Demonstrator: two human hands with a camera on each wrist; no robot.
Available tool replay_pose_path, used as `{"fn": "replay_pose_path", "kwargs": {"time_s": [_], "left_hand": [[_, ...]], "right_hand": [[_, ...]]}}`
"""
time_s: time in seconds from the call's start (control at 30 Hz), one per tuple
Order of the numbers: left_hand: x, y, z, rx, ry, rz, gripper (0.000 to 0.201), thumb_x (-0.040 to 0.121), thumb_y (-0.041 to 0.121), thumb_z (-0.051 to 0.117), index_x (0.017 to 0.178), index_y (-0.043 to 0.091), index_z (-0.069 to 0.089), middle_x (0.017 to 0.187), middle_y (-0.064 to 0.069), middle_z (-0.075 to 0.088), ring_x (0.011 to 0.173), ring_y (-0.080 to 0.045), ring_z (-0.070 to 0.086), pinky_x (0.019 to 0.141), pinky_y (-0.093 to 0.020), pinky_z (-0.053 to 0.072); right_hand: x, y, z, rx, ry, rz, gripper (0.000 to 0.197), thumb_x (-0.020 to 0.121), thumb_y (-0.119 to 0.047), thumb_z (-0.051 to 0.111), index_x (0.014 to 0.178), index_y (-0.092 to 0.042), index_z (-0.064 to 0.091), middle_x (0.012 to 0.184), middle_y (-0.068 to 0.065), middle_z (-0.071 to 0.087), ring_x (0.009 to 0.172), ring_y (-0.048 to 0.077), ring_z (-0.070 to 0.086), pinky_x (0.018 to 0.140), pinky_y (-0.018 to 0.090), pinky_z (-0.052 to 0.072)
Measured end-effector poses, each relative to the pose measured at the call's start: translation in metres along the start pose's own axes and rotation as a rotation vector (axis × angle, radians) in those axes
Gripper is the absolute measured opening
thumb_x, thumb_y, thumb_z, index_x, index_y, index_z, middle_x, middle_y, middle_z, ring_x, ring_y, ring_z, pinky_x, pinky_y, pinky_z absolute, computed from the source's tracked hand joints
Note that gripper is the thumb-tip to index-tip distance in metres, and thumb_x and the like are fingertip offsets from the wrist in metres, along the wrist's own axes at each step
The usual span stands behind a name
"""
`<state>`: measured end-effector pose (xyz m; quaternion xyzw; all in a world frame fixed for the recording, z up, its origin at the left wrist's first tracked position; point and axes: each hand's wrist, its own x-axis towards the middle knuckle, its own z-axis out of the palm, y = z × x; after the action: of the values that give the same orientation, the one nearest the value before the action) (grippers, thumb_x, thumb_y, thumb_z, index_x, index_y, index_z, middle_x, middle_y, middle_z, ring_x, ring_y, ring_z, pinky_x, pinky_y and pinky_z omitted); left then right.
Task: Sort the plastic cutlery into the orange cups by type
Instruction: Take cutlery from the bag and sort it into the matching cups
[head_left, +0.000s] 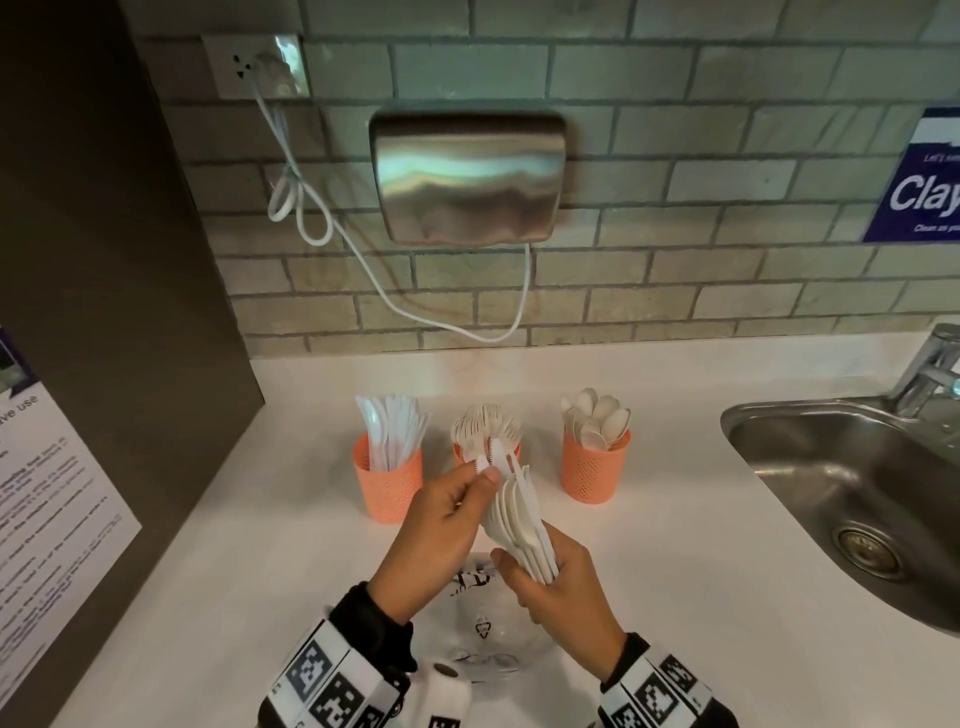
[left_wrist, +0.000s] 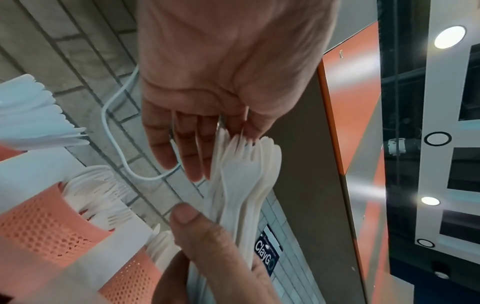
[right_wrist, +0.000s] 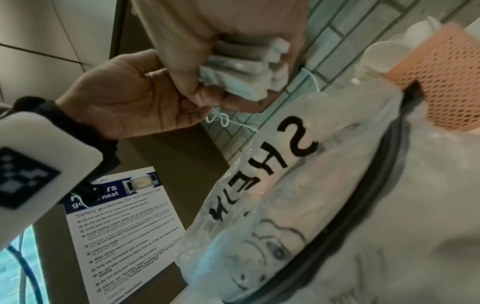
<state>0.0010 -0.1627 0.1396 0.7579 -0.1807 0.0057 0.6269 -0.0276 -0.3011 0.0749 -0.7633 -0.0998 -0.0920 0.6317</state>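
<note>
Three orange cups stand in a row on the white counter. The left cup (head_left: 387, 486) holds knives, the middle cup (head_left: 462, 457) holds forks (left_wrist: 103, 197), and the right cup (head_left: 595, 470) holds spoons (right_wrist: 384, 53). Just in front of the middle cup, my right hand (head_left: 530, 571) grips a fanned bundle of white cutlery (head_left: 514, 514) by the handles (right_wrist: 246, 67). My left hand (head_left: 480, 478) pinches the top of one fork (left_wrist: 242, 144) in that bundle, thumb on one side and fingers on the other. The hands hide most of the middle cup.
A clear plastic bag (head_left: 483, 623) with black lettering (right_wrist: 285, 164) lies on the counter under my hands. A steel sink (head_left: 857, 493) and tap (head_left: 930, 374) are to the right. A dark panel (head_left: 104, 260) with a notice stands left, a steel wall unit (head_left: 467, 176) and cable behind.
</note>
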Motion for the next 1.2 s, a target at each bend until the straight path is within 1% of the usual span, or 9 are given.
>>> {"fn": "replay_pose_path", "kwargs": {"time_s": [0.17,0.3,0.43,0.63,0.73,0.83,1.07,1.13,1.2], "left_hand": [[0.004,-0.005,0.003,0.000,0.080,0.034,0.046,0.092,0.039,0.048,0.087,-0.005,0.060,0.081,-0.028,0.057,0.071,-0.018,0.050,0.068,-0.030,0.040],[0.002,-0.003,0.011,-0.029,0.166,0.034,0.029,0.096,0.018,0.043,0.086,0.002,0.065,0.073,-0.012,0.062,0.070,-0.009,0.054,0.067,-0.021,0.043],[0.003,-0.004,0.014,-0.050,0.244,0.051,0.032,0.096,0.020,0.043,0.083,0.001,0.065,0.080,-0.027,0.060,0.071,-0.018,0.053,0.067,-0.024,0.043],[0.004,-0.006,0.014,0.108,0.232,0.111,0.042,0.095,0.036,0.042,0.085,0.001,0.063,0.075,-0.022,0.062,0.070,-0.033,0.056,0.065,-0.039,0.046],[0.002,-0.010,0.012,0.273,0.207,0.161,0.052,0.092,0.052,0.037,0.066,0.008,0.051,0.053,-0.008,0.042,0.051,-0.020,0.036,0.052,-0.035,0.032],[-0.003,-0.012,0.012,0.472,0.187,0.197,0.054,0.089,0.057,0.026,0.069,0.014,0.051,0.053,-0.008,0.047,0.050,-0.021,0.042,0.051,-0.034,0.034],[0.000,-0.008,0.012,0.406,0.178,0.136,0.041,0.096,0.036,0.037,0.061,0.016,0.044,0.048,0.006,0.035,0.048,-0.009,0.033,0.050,-0.024,0.026],[0.003,-0.010,0.008,0.350,0.138,0.076,0.044,0.097,0.033,0.039,0.062,0.009,0.048,0.050,0.002,0.037,0.051,-0.007,0.034,0.055,-0.026,0.028],[0.009,-0.013,0.001,0.295,0.069,-0.017,0.049,0.097,0.034,0.040,0.071,-0.005,0.055,0.059,-0.018,0.049,0.057,-0.014,0.041,0.061,-0.030,0.033]], "right_hand": [[-0.004,-0.001,-0.004,0.045,-0.065,0.046,0.011,0.085,-0.008,0.062,0.090,0.000,0.058,0.054,-0.001,0.046,0.044,0.008,0.041,0.041,0.017,0.037],[-0.005,-0.003,-0.005,0.069,-0.083,0.092,0.009,0.086,-0.012,0.063,0.093,-0.007,0.060,0.052,-0.006,0.048,0.043,0.008,0.042,0.040,0.020,0.036],[-0.006,-0.005,-0.007,0.086,-0.098,0.134,0.011,0.086,-0.014,0.063,0.096,-0.010,0.061,0.050,-0.008,0.048,0.041,0.007,0.041,0.038,0.022,0.035],[-0.009,-0.006,-0.007,0.114,-0.112,0.156,0.011,0.087,-0.016,0.062,0.097,-0.012,0.060,0.047,-0.008,0.044,0.038,0.008,0.037,0.037,0.021,0.031],[-0.012,-0.007,-0.008,0.137,-0.140,0.172,0.009,0.088,-0.016,0.060,0.096,-0.012,0.059,0.046,-0.008,0.045,0.034,0.008,0.036,0.035,0.020,0.033],[-0.015,-0.006,-0.007,0.159,-0.157,0.201,0.003,0.089,-0.016,0.059,0.089,-0.014,0.056,0.044,-0.003,0.045,0.032,0.010,0.036,0.033,0.019,0.034],[-0.015,-0.008,-0.010,0.153,-0.197,0.252,0.013,0.090,-0.020,0.058,0.095,-0.008,0.055,0.045,-0.005,0.048,0.033,0.010,0.038,0.034,0.018,0.034],[-0.017,-0.009,-0.012,0.157,-0.229,0.264,0.017,0.091,-0.022,0.056,0.102,-0.008,0.055,0.047,-0.004,0.050,0.033,0.009,0.039,0.034,0.018,0.034],[-0.019,-0.010,-0.013,0.186,-0.272,0.299,0.023,0.092,-0.024,0.054,0.106,-0.007,0.052,0.049,-0.004,0.053,0.033,0.009,0.040,0.033,0.018,0.034]]}}
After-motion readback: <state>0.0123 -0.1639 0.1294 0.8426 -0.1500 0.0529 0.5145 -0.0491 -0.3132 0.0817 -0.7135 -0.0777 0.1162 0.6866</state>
